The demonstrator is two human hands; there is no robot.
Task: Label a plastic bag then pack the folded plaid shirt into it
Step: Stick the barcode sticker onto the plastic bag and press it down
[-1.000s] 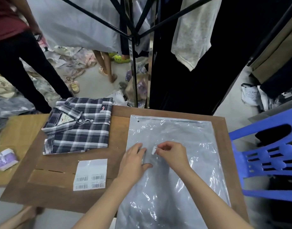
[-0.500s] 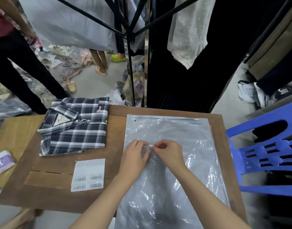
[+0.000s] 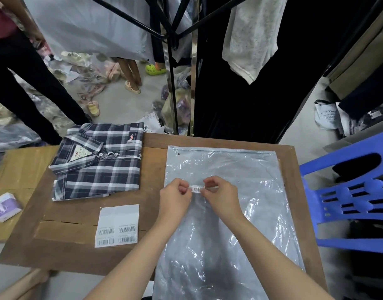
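A clear plastic bag [image 3: 246, 213] lies flat on the right half of the wooden table [image 3: 73, 252], its sealed strip at the far edge. Over the bag's middle, my left hand [image 3: 175, 198] and my right hand [image 3: 222, 197] pinch the two ends of a small white barcode label [image 3: 197, 188], stretched flat between them. The folded plaid shirt [image 3: 99, 163], navy and white with the collar to the left, rests on the table's far left corner. A label sheet [image 3: 118, 226] with several barcode stickers lies in front of the shirt.
A blue plastic chair [image 3: 346, 191] stands close against the table's right side. A black clothes rack [image 3: 171, 68] with hanging garments rises behind the table. Another person's legs [image 3: 24, 87] stand at the far left. A small wrapped packet [image 3: 3, 206] sits on cardboard at left.
The label was a small tab at my right fingertips; now both hands hold it spread flat between them, barcode facing up, a little farther out over the bag.
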